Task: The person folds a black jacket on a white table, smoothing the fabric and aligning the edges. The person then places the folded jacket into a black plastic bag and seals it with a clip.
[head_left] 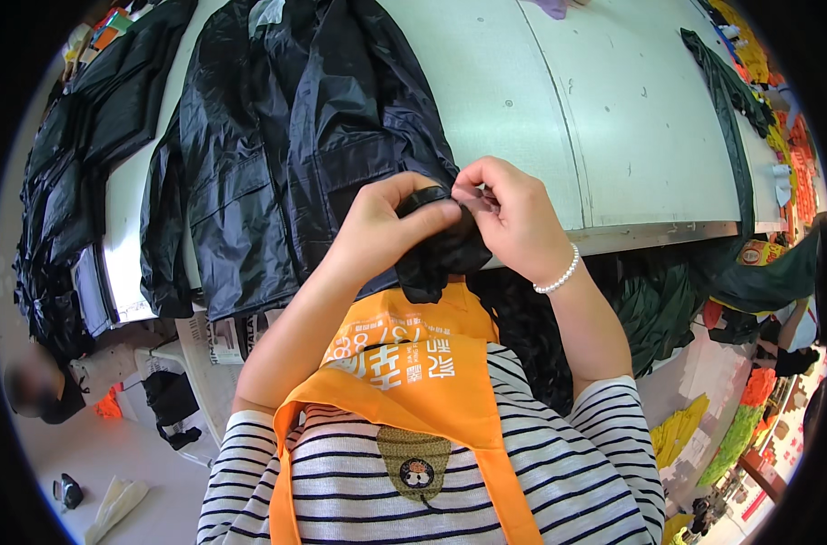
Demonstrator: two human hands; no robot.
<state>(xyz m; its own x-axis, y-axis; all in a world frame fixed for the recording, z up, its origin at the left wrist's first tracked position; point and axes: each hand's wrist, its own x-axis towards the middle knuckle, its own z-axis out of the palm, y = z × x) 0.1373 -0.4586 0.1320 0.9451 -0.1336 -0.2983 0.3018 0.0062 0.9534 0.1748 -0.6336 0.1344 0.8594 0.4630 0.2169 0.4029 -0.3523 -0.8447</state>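
A shiny black jacket (241,173) lies front up on the pale table, its hem near the table's front edge. My left hand (381,222) grips a bunched black sleeve end (436,263) between thumb and fingers, just past the jacket's lower right side. On the far side of that bunch, my right hand (520,218) pinches at its edge with thumb and forefinger. Whether a thread or only fabric is in that pinch is too small to make out. The sleeve end hangs over the orange apron (413,327) in front of me.
Stacked black garments (113,100) lie at the table's left side. The white tabletop (613,127) stretches right, with a seam across it. Dark green garments (649,300) hang below its right edge. A person (41,381) is at the far left; yellow cloth (681,427) lies at right.
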